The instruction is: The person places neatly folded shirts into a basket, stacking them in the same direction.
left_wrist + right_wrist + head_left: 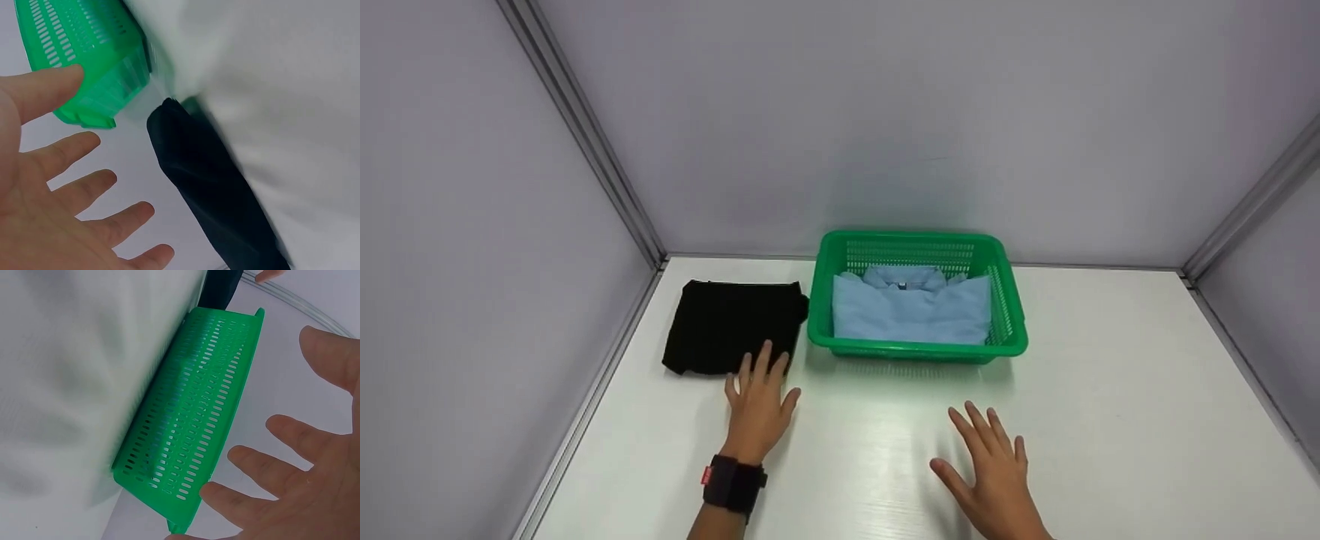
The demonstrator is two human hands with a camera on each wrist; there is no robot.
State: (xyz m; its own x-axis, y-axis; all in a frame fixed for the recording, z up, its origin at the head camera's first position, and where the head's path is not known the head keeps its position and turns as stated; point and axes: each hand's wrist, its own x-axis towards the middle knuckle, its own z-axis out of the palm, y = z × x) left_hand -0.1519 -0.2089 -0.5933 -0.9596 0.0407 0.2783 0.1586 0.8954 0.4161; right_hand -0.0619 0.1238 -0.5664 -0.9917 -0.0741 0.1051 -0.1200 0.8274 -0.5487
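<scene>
Lying in the left middle of the head view, a folded black cloth [735, 326] rests flat on the white counter [1117, 420], its right edge just beside a green basket [915, 349]; whether the two touch, I cannot tell. The left hand [757, 409] is nearest to it, fingertips over the cloth's lower right edge in that view. Its grip is released, fingers spread and holding nothing, and the left wrist view shows a gap between fingers and cloth. There the cloth runs from the centre to the lower right, with one end of the basket at upper left.

Inside the basket, a little right of centre in the head view, sits a folded light blue shirt [911, 311], collar toward the top of the frame. The right hand [994, 476] is at lower right of centre, below the basket and apart from it. Its grip is likewise released, fingers spread, thumb out to the left, nothing held. In the right wrist view the slotted side of the basket slants across the middle.

A black band [733, 484] with a red tag [706, 475] circles the left wrist. Pale panels [915, 120] rise behind the counter, joined at upper left by a grey metal post [585, 135].
</scene>
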